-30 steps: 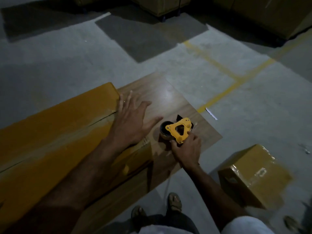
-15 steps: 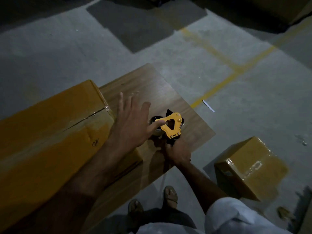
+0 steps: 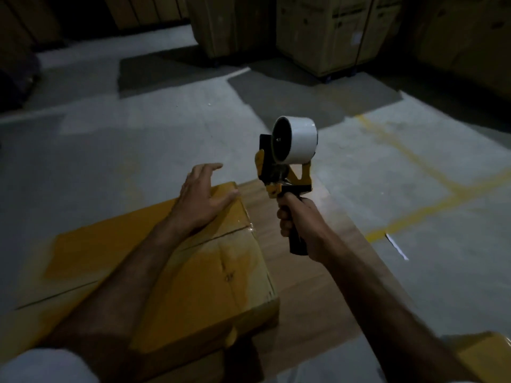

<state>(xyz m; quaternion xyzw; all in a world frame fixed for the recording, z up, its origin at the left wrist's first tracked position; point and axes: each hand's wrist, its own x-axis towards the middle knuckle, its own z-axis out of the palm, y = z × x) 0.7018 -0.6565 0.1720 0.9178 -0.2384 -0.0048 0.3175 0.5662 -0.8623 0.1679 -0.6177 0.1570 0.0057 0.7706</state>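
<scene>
Spotted white sleeve (image 3: 41,366) at bottom L, blurred. Followed L forearm up over box (image 3: 199,277): long yellow carton, flat on bench (image 3: 312,272), taped seam across top, small pen mark near mid. Found L hand (image 3: 204,199) palm-down on far R corner of box, heel and thumb touching top. Saw its fingers (image 3: 207,168) straight-ish, apart, reaching past far edge, gripping nothing. Saw wood-grain bench showing R of box and running toward bottom of frame.

Next R, found tape gun (image 3: 276,189) held up in air over bench's far end, just R of L hand, touching neither box nor bench. Noted yellow frame, black handle pointing down, white roll (image 3: 300,140) on top w/ open side facing L. Found R hand (image 3: 297,226) below it, fingers clamped round handle in a fist, forearm coming in from bottom R.

Farther R, on grey floor (image 3: 138,150), saw yellow lines (image 3: 442,205) crossing and a white scrap (image 3: 396,246) near one line. Caught corner of 2nd box (image 3: 482,352) at bottom R edge, partly behind R arm. At back, in dim light, made out big cartons (image 3: 331,37); print too dark to read.
</scene>
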